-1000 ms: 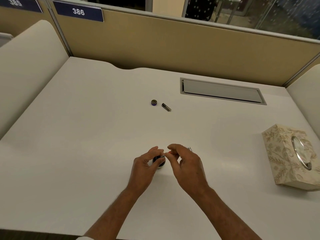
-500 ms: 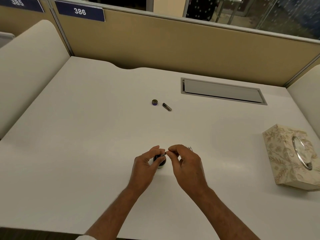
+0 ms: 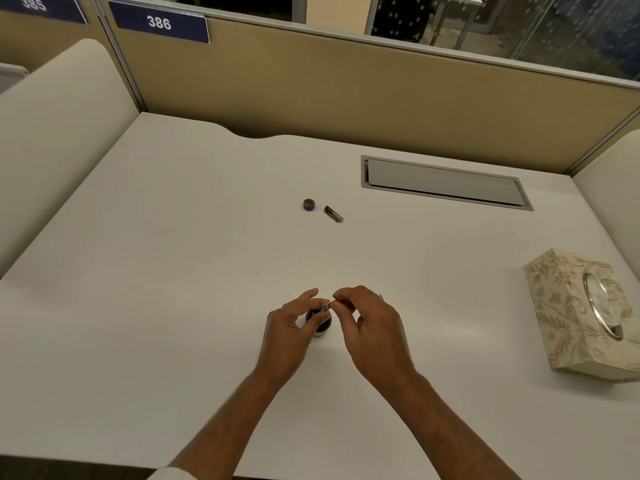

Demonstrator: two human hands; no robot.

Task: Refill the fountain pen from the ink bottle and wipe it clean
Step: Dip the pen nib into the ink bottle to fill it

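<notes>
A small dark ink bottle [image 3: 320,325] stands on the white desk near me. My left hand [image 3: 289,336] curls round its left side and holds it. My right hand [image 3: 370,325] pinches the fountain pen [image 3: 327,307] right above the bottle's mouth; only a short metal and orange bit shows between the fingertips, and a metal end pokes out behind the hand. Farther back lie the bottle's round cap [image 3: 309,204] and a short dark pen part [image 3: 333,214], side by side.
A floral tissue box [image 3: 568,306] with a metal ring opening sits at the right edge. A grey cable hatch [image 3: 446,183] is set into the desk at the back right. Tan partitions [image 3: 346,88] close off the back and sides.
The right hand's fingertips shifted slightly over the bottle mouth, so the pen's orange bit shows, hides, then shows again. The left hand stays on the bottle.
</notes>
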